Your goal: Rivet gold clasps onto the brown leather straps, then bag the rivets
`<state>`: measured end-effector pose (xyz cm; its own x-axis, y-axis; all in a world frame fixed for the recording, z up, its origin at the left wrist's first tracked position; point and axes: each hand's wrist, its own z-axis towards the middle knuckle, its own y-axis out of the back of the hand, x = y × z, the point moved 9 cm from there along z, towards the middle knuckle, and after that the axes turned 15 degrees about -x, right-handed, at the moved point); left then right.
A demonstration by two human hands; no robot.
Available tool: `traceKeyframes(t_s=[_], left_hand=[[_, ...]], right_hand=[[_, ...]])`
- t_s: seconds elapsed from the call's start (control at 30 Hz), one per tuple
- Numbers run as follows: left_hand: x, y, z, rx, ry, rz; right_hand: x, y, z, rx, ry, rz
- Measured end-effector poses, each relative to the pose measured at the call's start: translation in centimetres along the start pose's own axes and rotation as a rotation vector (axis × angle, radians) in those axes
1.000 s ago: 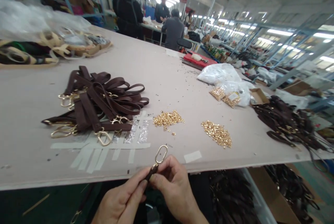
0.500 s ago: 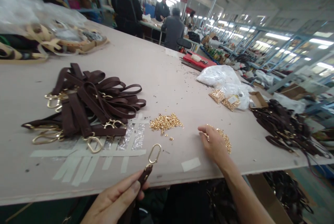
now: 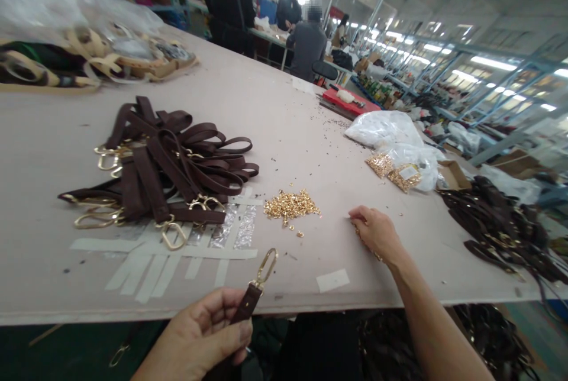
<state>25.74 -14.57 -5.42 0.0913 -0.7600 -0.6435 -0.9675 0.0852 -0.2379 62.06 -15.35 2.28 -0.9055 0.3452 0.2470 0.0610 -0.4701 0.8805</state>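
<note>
At the table's front edge my left hand is closed on a dark brown leather strap, its gold oval clasp pointing up and away from me. My right hand rests on the table at a small heap of gold metal pieces, mostly hidden beneath it. Its fingers are curled together, and what they hold is hidden. Between the hands and farther back lies a larger heap of small gold rivet-like pieces. Left of that heap are piled brown straps with gold clasps.
Tape strips cross the table. Clear bags and packets of gold pieces lie right, near more dark straps. Tan straps under plastic lie far left. A red object sits at the far edge; several people work beyond.
My left hand has turned the strap, so its broad face and the rivet-like dot on it show more. The right hand now covers more of the small heap, fingers drawn together. The view has shifted slightly.
</note>
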Motion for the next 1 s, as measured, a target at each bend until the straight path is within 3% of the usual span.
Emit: traceKeyframes(t_s=[0.07,0.17,0.27,0.37,0.47,0.73,0.87,1.0], left_hand=[[-0.4,-0.3,0.0,0.033,-0.051,0.015],[-1.0,-0.9,0.0,0.083,-0.130,0.016],[-1.5,-1.3,0.0,0.094,-0.191,0.033],[-1.7,-1.6,-0.2,0.095,-0.239,0.046],[-2.2,-1.9,-0.7,0.098,-0.304,0.059],[-3.0,-1.4,-1.6,0.063,-0.494,0.153],[-2.6,-1.1,-1.8,0.046,-0.551,0.215],[-3.2,-0.9,-2.7,0.018,-0.669,0.294]], right_hand=[[0.7,0.5,-0.6,-0.022,-0.038,0.068],[3.6,1.0,-2.9,-0.061,-0.176,0.388],[8.5,0.3,-6.5,-0.001,-0.328,0.743],[13.7,-0.7,-9.9,0.094,-0.389,0.889],[17.3,-1.1,-11.9,0.115,-0.354,0.952],[19.6,0.6,-12.6,-0.073,-0.103,0.836],[21.0,2.0,-12.8,-0.104,0.055,0.794],[21.2,2.2,-13.3,-0.093,0.039,0.795]])
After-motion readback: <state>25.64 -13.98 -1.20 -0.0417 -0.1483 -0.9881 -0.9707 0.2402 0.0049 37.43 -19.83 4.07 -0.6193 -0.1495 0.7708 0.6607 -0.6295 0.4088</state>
